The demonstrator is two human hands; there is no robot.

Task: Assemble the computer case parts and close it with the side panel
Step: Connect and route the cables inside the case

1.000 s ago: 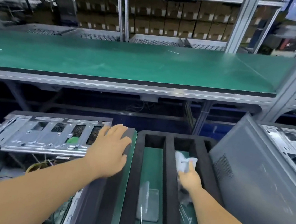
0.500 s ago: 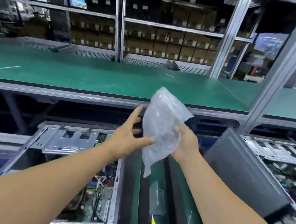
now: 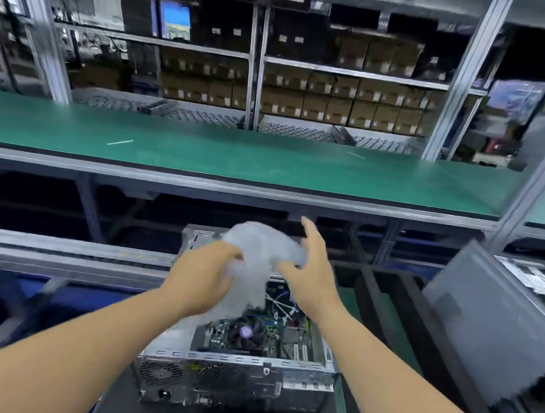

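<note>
Upper bench (image 3: pixel 235 159): green mat surface, metal front edge | Uprights (image 3: pixel 461 78): aluminium frame posts at left, centre and right | Rear shelving (image 3: pixel 343 75): rows of brown cardboard boxes (image 3: pixel 327 106) with white labels | Screens (image 3: pixel 175 20): lit blue, upper left | Lower rail (image 3: pixel 60 249): horizontal metal conveyor frame, left side

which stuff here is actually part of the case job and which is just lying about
Part of the job:
open computer case
plastic bag, gripped by left hand
grey side panel

Lying about:
cardboard boxes
green shelf
</note>
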